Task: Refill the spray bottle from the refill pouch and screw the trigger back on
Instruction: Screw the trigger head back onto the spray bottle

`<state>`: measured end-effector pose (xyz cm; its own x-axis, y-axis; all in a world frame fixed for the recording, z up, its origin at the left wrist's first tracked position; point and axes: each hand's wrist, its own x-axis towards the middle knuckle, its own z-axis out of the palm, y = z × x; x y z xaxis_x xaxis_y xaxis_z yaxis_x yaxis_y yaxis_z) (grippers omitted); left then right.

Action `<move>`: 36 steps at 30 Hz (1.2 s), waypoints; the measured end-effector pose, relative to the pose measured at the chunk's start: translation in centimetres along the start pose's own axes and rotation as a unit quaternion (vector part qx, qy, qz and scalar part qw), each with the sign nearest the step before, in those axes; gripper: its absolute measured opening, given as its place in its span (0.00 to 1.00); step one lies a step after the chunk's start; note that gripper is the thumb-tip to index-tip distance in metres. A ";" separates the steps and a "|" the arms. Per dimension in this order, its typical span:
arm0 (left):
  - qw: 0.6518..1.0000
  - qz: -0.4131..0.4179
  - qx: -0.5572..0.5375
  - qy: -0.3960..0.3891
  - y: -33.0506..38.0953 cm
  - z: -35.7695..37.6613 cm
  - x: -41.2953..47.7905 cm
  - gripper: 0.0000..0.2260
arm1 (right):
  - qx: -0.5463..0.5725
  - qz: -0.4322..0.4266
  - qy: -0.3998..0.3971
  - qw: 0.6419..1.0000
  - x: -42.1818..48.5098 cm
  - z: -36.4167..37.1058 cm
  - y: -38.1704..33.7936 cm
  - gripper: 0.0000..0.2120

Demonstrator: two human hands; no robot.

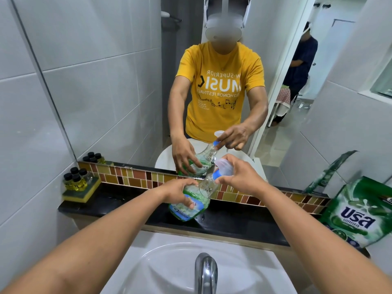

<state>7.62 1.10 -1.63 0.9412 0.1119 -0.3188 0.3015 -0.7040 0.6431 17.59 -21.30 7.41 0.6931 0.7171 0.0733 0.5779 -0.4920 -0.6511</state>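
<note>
A clear spray bottle with green liquid and a blue label stands tilted on the black ledge behind the sink. My left hand grips its body. My right hand wraps around the white trigger head, which sits on the bottle's neck at its blue collar. A green refill pouch leans against the wall at the right end of the ledge, apart from both hands.
A white sink with a chrome tap lies below the ledge. Several small dark-capped bottles stand on a yellow sponge at the ledge's left end. A mirror above a mosaic tile strip reflects me and another person in a doorway.
</note>
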 end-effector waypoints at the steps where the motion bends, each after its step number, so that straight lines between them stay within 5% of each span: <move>1: 1.000 -0.001 -0.002 -0.002 0.1 0.0 0.0 0.32 | -0.002 -0.002 0.001 1.000 0.0 0.0 0.0 0.20; 13: 1.000 -0.007 0.004 0.018 -0.2 0.1 0.0 0.37 | -0.043 0.002 0.018 0.999 0.6 0.3 -0.5 0.23; 20: 1.000 -0.011 0.002 0.015 0.1 0.1 -0.3 0.36 | 0.044 -0.015 -0.027 0.999 0.4 -0.9 -0.7 0.31; 28: 0.999 -0.023 -0.005 0.043 0.0 0.7 -0.5 0.39 | 0.128 0.004 0.035 0.991 0.2 -0.4 -0.1 0.07; 36: 0.997 -0.029 0.000 0.075 0.4 1.3 -1.0 0.39 | 0.125 0.009 0.087 0.988 0.4 0.5 -0.3 0.05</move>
<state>6.57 -0.20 -1.94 0.9341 0.2571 -0.2477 0.3569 -0.6926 0.6269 17.46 -20.66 7.21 0.7780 0.6035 0.1745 0.4553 -0.3503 -0.8185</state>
